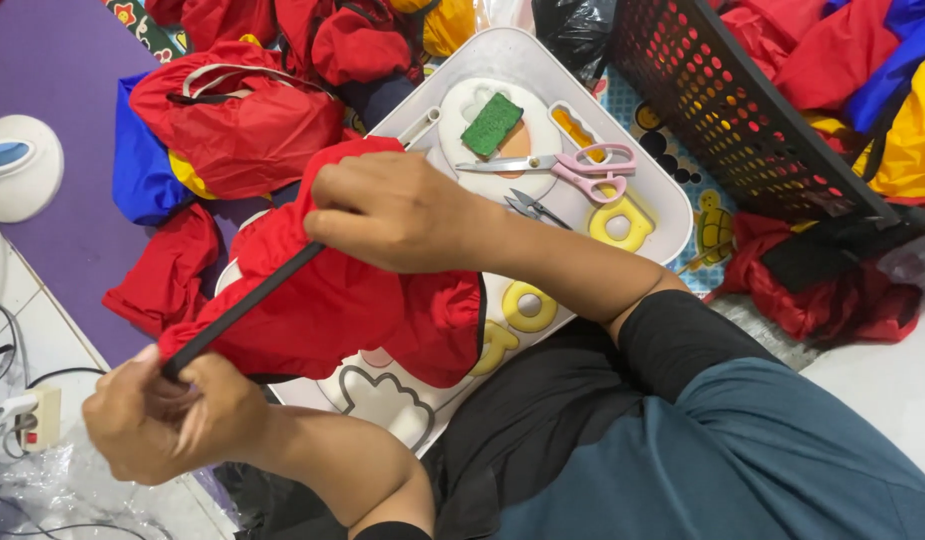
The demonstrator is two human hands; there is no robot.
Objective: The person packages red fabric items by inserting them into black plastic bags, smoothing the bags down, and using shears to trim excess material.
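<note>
Stretching a black strap (pixel 244 307) diagonally: left hand (pixel 167 420) pinches its lower end, right hand (pixel 397 212) clenches strap and red fabric (pixel 362 305) at the upper end, just short of the white tray (pixel 672 215).

I see my left hand (pixel 167 415) pinching one end of a black strap (pixel 244 308), pulled taut. My right hand (pixel 397 212) grips red fabric (pixel 352 300) over a white tray (pixel 542 70) carrying pink-handled scissors (pixel 562 165).

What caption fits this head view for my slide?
Left hand and right hand stretch a black strap from a red fabric piece over a white tray holding pink scissors.
</note>
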